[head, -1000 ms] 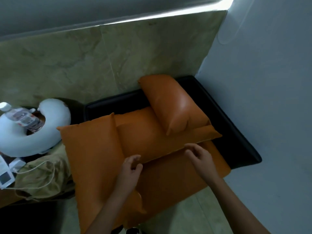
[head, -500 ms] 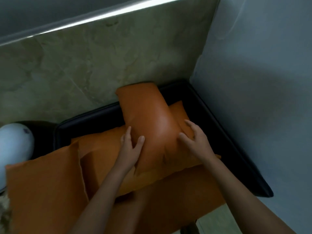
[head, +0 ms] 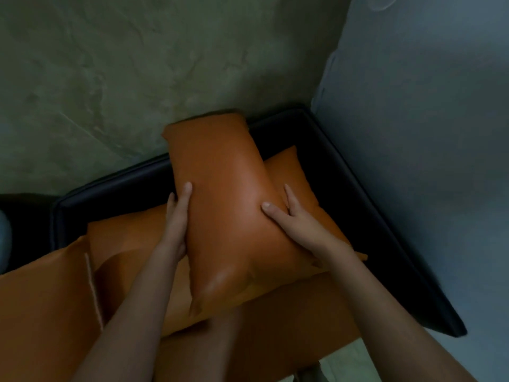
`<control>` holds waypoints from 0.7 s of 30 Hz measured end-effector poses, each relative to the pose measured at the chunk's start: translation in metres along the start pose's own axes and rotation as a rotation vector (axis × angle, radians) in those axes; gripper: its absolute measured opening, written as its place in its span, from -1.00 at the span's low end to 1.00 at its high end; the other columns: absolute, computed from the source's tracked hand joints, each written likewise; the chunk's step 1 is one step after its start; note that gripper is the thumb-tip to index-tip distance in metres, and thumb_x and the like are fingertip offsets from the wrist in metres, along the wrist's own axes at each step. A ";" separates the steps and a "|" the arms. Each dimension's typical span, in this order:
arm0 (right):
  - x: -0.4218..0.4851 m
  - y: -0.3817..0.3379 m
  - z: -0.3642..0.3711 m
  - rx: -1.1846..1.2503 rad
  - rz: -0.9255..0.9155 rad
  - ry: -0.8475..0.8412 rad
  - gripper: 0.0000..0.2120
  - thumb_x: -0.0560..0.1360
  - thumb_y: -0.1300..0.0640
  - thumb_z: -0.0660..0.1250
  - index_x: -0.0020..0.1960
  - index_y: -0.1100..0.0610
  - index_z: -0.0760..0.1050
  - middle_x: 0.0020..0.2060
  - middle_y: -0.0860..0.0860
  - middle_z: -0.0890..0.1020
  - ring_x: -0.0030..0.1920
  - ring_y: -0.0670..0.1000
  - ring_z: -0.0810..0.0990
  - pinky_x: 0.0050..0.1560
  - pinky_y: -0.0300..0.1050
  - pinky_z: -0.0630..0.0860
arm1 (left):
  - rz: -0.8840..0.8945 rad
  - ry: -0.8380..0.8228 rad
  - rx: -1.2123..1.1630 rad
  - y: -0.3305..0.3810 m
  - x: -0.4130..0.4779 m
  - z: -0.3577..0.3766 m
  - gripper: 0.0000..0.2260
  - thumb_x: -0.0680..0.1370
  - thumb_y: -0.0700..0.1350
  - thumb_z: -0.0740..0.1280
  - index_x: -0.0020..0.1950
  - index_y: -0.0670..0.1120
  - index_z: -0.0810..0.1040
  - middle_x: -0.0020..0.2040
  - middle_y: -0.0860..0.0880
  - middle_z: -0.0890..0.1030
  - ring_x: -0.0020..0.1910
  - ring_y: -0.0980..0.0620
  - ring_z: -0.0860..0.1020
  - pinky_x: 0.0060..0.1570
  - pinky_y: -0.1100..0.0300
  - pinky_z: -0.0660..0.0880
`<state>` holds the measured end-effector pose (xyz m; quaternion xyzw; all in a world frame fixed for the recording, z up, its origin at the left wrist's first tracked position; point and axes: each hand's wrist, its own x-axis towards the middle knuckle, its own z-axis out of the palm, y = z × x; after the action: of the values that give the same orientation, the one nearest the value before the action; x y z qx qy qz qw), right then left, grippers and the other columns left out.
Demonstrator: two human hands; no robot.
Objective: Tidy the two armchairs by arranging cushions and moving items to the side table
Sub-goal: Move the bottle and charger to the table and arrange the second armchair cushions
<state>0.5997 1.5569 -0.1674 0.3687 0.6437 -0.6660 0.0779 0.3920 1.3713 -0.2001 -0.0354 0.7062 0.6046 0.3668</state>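
Note:
A long orange leather cushion (head: 223, 188) stands tilted against the back of a black-framed armchair (head: 358, 177). My left hand (head: 177, 216) presses its left side and my right hand (head: 293, 219) grips its right side, thumb on the front. Under it lies a flat orange cushion (head: 126, 238), whose far corner shows behind the long one. Another orange cushion (head: 41, 304) lies at the lower left, overlapping the chair's edge. The orange seat (head: 275, 326) shows below my arms.
A greenish marble wall (head: 137, 78) runs behind the chair and a grey wall (head: 427, 133) closes the right side, forming a corner. A sliver of a white object (head: 4, 232) shows at the far left edge. Pale floor (head: 347, 362) appears at the bottom right.
Both hands went from the flat cushion's front edge up to the long cushion and took hold of its two sides. The view moved in closer and to the right, dropping the side table out of frame.

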 end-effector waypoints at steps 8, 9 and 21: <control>-0.043 0.046 -0.014 0.044 -0.139 0.164 -0.26 0.48 -0.49 0.16 0.58 -0.37 0.01 0.44 -0.38 0.17 0.42 -0.28 0.22 0.19 -0.50 0.22 | 0.097 -0.092 0.042 0.014 -0.033 0.036 -0.24 0.34 0.26 0.56 0.48 0.23 0.36 0.31 0.10 0.60 0.16 0.06 0.65 0.16 -0.04 0.60; -0.051 0.054 -0.018 0.060 -0.145 0.200 -0.30 0.50 -0.46 0.15 0.57 -0.36 0.03 0.47 -0.36 0.17 0.45 -0.25 0.23 0.31 -0.41 0.25 | 0.127 -0.122 0.066 0.017 -0.041 0.046 -0.23 0.35 0.24 0.57 0.49 0.23 0.35 0.32 0.11 0.58 0.16 0.10 0.64 0.13 0.02 0.61; -0.219 0.167 -0.119 0.257 0.076 0.551 -0.65 0.50 -0.28 0.17 0.25 -0.58 0.40 0.17 -0.45 0.58 0.10 -0.35 0.61 -0.01 -0.34 0.49 | 0.073 -0.553 0.407 -0.059 -0.166 0.191 0.07 0.24 0.32 0.60 0.56 0.38 -0.02 0.51 0.16 0.33 0.40 0.16 0.42 0.40 0.03 0.42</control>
<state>0.8994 1.5582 -0.1593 0.5662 0.5368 -0.6135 -0.1221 0.6329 1.4582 -0.1557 0.2289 0.6870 0.4505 0.5222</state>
